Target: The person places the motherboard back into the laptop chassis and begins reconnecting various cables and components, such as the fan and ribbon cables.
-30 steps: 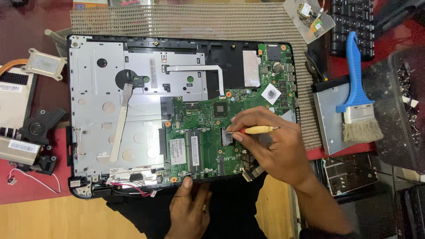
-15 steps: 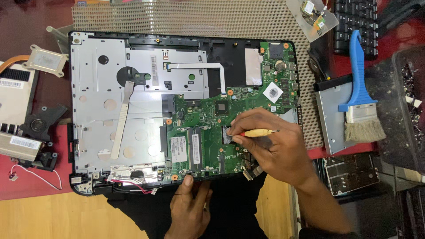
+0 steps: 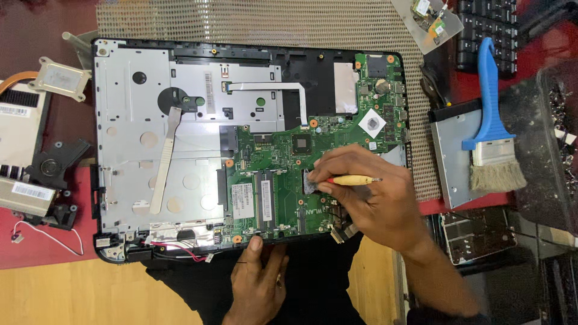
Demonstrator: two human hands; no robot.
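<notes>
On the mesh mat (image 3: 271, 24), right hand (image 3: 367, 198) fingers (image 3: 328, 165) pinch a screwdriver (image 3: 352, 180) over the motherboard (image 3: 277, 180).

Green printed circuit board (image 3: 271, 180) in a black plastic laptop shell (image 3: 96, 241) with silver-grey metal plating (image 3: 138, 108). Yellow-handled screwdriver (image 3: 352, 179). Blue-handled brush with tan bristles (image 3: 494, 120) toward the table's right edge. Red mat (image 3: 36, 253), beige mesh-patterned mat (image 3: 271, 21), pale wooden table (image 3: 72, 295).
</notes>
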